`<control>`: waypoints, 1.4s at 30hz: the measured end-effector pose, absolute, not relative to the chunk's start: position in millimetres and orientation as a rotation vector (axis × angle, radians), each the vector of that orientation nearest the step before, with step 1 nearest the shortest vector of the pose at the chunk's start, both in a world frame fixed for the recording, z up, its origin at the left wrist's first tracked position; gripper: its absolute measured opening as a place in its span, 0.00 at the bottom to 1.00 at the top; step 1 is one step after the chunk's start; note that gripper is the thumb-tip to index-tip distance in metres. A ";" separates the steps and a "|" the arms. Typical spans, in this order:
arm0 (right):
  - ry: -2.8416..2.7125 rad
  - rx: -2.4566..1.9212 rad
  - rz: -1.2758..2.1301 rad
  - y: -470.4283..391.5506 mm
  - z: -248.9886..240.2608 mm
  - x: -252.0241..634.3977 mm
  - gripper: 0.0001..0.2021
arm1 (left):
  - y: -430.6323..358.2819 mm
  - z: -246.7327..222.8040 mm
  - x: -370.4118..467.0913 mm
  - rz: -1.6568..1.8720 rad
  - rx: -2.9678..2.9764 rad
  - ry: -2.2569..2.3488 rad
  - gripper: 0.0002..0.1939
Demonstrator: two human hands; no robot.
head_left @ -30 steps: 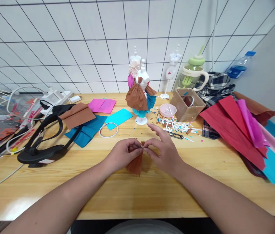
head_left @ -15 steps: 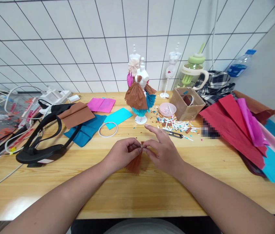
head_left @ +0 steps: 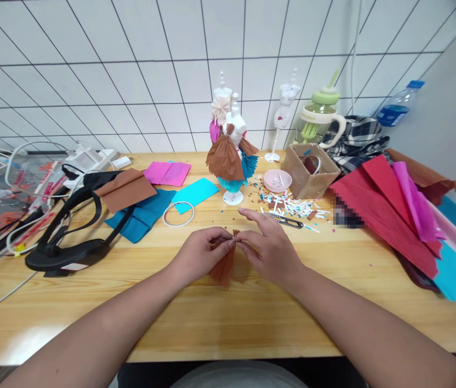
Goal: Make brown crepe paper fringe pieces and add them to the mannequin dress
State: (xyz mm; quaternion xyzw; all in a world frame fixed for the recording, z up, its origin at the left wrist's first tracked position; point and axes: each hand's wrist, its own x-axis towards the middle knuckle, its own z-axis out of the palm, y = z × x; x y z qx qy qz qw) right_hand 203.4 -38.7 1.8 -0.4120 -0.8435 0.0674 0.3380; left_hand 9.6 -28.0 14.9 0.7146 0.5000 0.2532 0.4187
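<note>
Gathered brown paper (head_left: 223, 271) hangs fan-like below my fingertips, near the middle of the wooden table. Its narrow top is pinched between the thumb and fingers of my left hand (head_left: 205, 250). From the other side, my right hand (head_left: 270, 245) grips the same top with thumb and index finger, its other fingers raised. Behind them stands a small white mannequin (head_left: 236, 126) dressed in brown (head_left: 224, 159) and teal pleated paper, with another mannequin close behind it.
Left lie a black headset (head_left: 70, 256), cables, brown, teal, pink and cyan paper, and a white ring (head_left: 178, 214). Right are a cutter (head_left: 288, 221), paper scraps, pink bowl (head_left: 277, 181), cardboard box (head_left: 312, 180), bare mannequin (head_left: 284, 116), jug (head_left: 318, 116) and red paper (head_left: 389, 215).
</note>
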 end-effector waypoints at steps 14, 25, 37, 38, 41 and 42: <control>-2.183 -1.082 0.231 -38.3 -0.5 202.7 0.09 | -26.4 13.6 6.5 0.682 1.853 1.280 0.09; -2.014 -1.070 0.393 -38.0 -2.0 200.7 0.07 | -26.6 24.0 7.4 0.701 1.738 1.304 0.10; -2.052 -1.036 0.342 -37.7 -0.2 201.9 0.08 | -24.8 17.8 6.1 0.676 1.694 1.312 0.13; -2.072 -1.036 0.314 -37.6 -0.6 202.3 0.08 | -25.0 17.3 6.3 0.672 1.717 1.315 0.13; -2.121 -1.056 0.250 -37.8 -1.0 203.0 0.09 | -25.6 16.5 6.5 0.685 1.771 1.327 0.12; -2.133 -1.062 0.234 -38.0 -0.9 203.0 0.09 | -25.6 16.7 6.4 0.686 1.780 1.325 0.12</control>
